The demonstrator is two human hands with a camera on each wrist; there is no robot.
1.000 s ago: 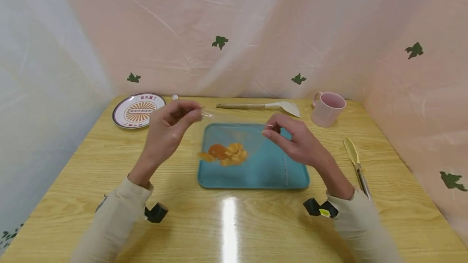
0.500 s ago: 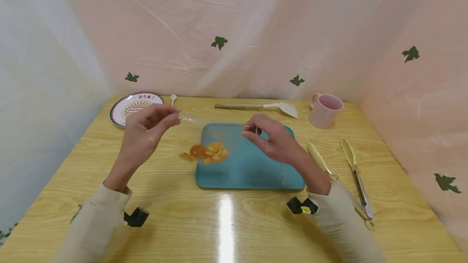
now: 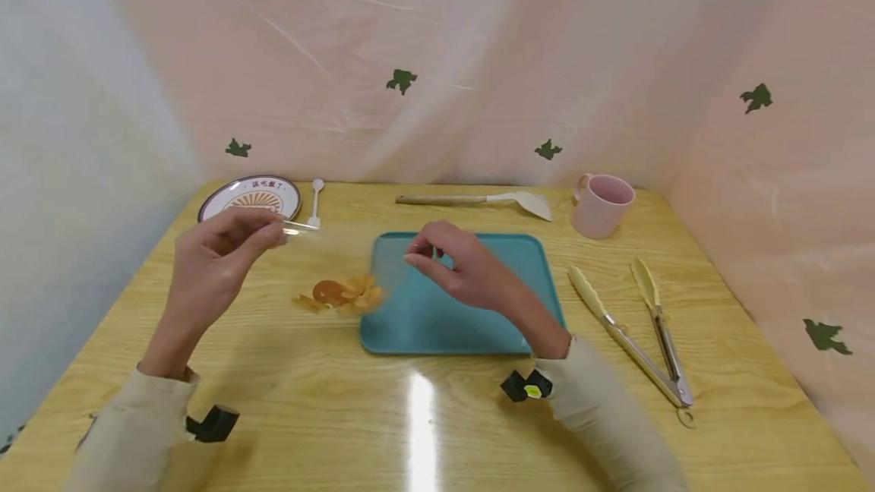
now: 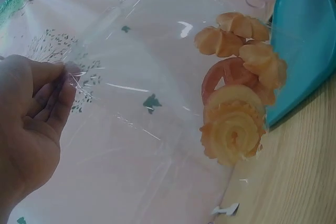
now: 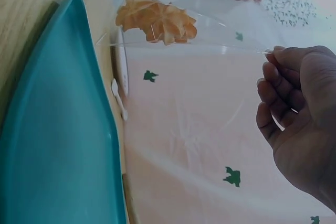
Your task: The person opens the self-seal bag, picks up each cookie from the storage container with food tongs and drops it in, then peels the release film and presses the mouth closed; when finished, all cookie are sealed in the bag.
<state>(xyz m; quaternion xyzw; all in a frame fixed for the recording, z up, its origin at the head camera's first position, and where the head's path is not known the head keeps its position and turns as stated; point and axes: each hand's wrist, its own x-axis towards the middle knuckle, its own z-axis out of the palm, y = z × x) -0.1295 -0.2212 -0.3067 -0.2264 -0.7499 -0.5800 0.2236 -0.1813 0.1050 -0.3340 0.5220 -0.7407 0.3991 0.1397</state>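
A clear plastic bag [image 4: 157, 87] hangs upright between my two hands, its lower part left of and partly in front of the teal tray [image 3: 437, 336]. Golden ruffled cookies [image 3: 362, 296] and an orange-brown ring-shaped piece [image 3: 328, 292] lie at its bottom. Thumb and fingers of my left hand [image 3: 212, 268] pinch one top corner. My right hand [image 3: 461, 264] pinches the opposite corner above the tray; in the right wrist view the other fingers [image 5: 273, 95] of that hand curl loosely. How wide the bag's mouth stands is hard to tell.
Behind my left hand are a patterned plate [image 3: 283, 192] and a small white spoon [image 3: 316, 203]. A spatula [image 3: 472, 200] lies along the back, near a pink mug [image 3: 601, 207]. Spread tongs [image 3: 642, 359] lie right of the tray. Fabric curtains [image 3: 437, 59] surround the table.
Both hands have carried the bag to the left, so the cookies have passed from over the tray to beyond its left edge. The tongs, once partly covered by my right arm, now show fully.
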